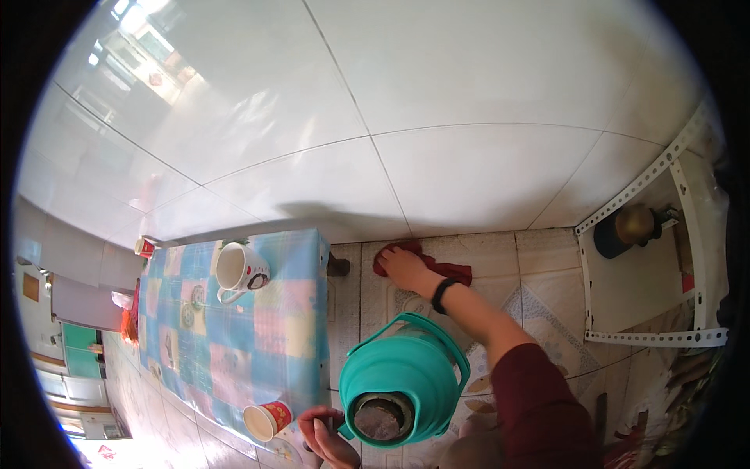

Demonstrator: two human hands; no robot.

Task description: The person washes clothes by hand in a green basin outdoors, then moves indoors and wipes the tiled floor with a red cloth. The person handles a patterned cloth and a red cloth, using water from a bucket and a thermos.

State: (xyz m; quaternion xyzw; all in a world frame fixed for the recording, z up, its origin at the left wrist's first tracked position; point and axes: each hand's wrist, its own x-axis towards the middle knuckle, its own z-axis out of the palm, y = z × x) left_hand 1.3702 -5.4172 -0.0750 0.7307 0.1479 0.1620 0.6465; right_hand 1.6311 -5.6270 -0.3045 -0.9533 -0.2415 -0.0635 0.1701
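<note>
My right hand reaches forward and presses down on a red cloth, which lies on the tiled floor where it meets the wall. A black band circles that wrist, and the arm wears a dark red sleeve. A teal bucket with murky water in it stands on the floor just in front of me. My left hand sits at the lower edge between the bucket and the table corner. Its fingers are curled, and what they grip is unclear.
To the left stands a low table under a pastel patchwork cloth. On it are a white mug and a red-and-white paper cup. A white perforated metal rack holding a dark round pot stands at the right. Glossy white wall tiles rise ahead.
</note>
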